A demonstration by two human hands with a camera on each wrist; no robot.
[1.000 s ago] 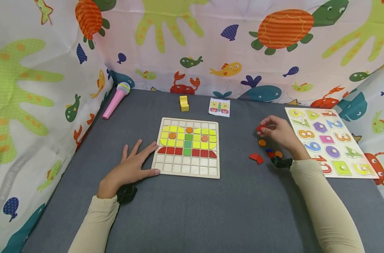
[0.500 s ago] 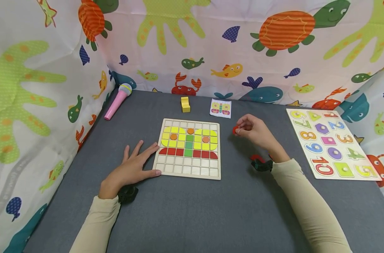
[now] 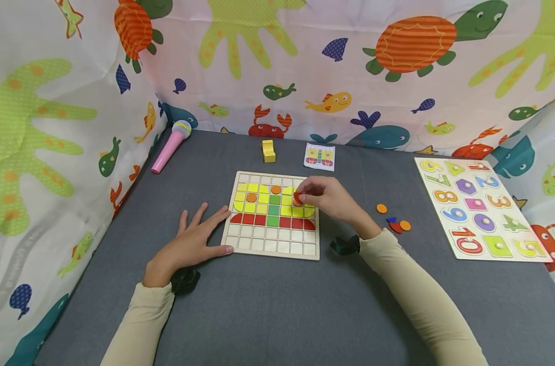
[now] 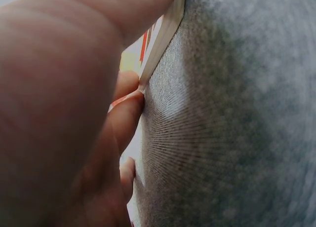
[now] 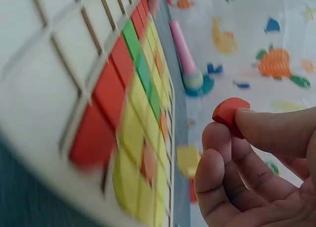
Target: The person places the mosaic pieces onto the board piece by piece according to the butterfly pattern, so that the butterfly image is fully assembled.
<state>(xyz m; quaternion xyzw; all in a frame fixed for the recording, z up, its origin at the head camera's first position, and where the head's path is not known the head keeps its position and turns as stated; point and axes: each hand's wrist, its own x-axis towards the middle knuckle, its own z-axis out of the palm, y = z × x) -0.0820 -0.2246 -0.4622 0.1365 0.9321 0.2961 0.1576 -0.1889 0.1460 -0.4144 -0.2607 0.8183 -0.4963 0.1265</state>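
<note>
A square wooden grid board (image 3: 271, 257) lies on the grey cloth, bearing a butterfly pattern of yellow, red, green and orange tiles. Its lower rows show bare cells. My left hand (image 3: 190, 245) rests at the board's left edge with fingers spread, the thumb and fingertips touching the rim. Over the right side of the pattern, my right hand (image 3: 334, 202) pinches a small red tile (image 5: 232, 111) with a curved edge between thumb and forefinger. In the right wrist view the tile is held clear of the board. The right fingers cover part of the upper right yellow tiles.
Loose orange discs (image 3: 381, 208), a blue piece (image 3: 391, 219) and a red tile (image 3: 395, 227) lie right of the board. A number puzzle (image 3: 481, 213) is far right. Behind stand a yellow block (image 3: 269, 151), a butterfly card (image 3: 319, 156) and a pink toy microphone (image 3: 170, 148).
My right hand has carried the red tile leftward from beside the loose pieces to above the board's right side. My left hand has stayed at the board's edge.
</note>
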